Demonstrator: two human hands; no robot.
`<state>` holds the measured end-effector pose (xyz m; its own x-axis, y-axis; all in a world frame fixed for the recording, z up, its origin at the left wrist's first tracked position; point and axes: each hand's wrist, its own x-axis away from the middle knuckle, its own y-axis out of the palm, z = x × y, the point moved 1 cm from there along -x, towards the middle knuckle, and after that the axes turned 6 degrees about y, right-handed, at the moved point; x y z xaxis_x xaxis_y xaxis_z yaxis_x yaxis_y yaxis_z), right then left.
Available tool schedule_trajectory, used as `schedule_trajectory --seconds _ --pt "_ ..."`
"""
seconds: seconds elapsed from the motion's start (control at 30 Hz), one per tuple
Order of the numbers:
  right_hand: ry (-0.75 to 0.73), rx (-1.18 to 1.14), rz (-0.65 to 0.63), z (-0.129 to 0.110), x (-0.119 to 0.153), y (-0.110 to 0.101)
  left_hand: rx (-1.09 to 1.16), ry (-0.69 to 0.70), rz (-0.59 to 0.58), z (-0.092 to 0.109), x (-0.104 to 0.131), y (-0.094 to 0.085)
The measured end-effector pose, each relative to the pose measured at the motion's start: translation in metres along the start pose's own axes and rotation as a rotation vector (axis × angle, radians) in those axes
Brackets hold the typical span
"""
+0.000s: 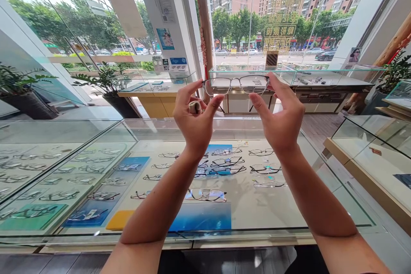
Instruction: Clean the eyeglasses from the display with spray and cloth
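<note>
My left hand and my right hand hold up a pair of eyeglasses between them, above the far side of a glass display case. The glasses have a dark upper rim and thin lower rims, and the lenses face straight ahead. My left fingers pinch one outer end of the frame, and a folded pale cloth is tucked in that palm. At the other end, my right thumb and fingers grip the frame. Below my forearms, several other spectacle frames lie inside the case.
A yellow object lies in the case near my left forearm. Another glass case stands to the right. Farther off are a counter and a potted plant before large windows. A wooden post rises behind the glasses.
</note>
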<state>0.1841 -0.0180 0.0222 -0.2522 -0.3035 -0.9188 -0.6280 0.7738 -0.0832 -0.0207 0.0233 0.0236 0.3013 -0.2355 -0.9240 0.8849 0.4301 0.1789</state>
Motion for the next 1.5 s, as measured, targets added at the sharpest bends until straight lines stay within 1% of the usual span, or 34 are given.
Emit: schedule_trajectory --seconds 0.2,0.43,0.6,0.77,0.97,1.13,1.33,1.5 --pt "0.017 0.005 -0.011 0.001 0.000 0.000 0.035 -0.015 -0.019 -0.005 0.000 0.001" --pt "-0.023 0.052 0.012 -0.002 -0.002 -0.002 0.033 -0.021 -0.021 -0.005 -0.001 0.001" --pt "-0.041 0.038 0.023 -0.002 -0.002 -0.002 0.051 -0.003 -0.039 -0.013 -0.001 -0.001" --pt "-0.035 0.035 0.015 -0.002 -0.003 -0.002 0.069 -0.017 -0.071 -0.018 -0.001 0.000" --pt "-0.053 0.050 0.010 -0.003 -0.004 -0.004 0.070 -0.022 -0.055 -0.017 -0.001 0.002" --pt "-0.059 0.066 -0.001 -0.005 -0.003 -0.006 0.077 -0.054 -0.079 -0.018 -0.001 0.002" --pt "-0.044 0.047 0.005 -0.008 -0.003 -0.007 0.052 -0.016 -0.064 -0.018 -0.002 0.003" --pt "-0.020 0.033 -0.014 -0.009 -0.004 -0.008 0.038 -0.024 -0.076 -0.017 -0.002 0.003"
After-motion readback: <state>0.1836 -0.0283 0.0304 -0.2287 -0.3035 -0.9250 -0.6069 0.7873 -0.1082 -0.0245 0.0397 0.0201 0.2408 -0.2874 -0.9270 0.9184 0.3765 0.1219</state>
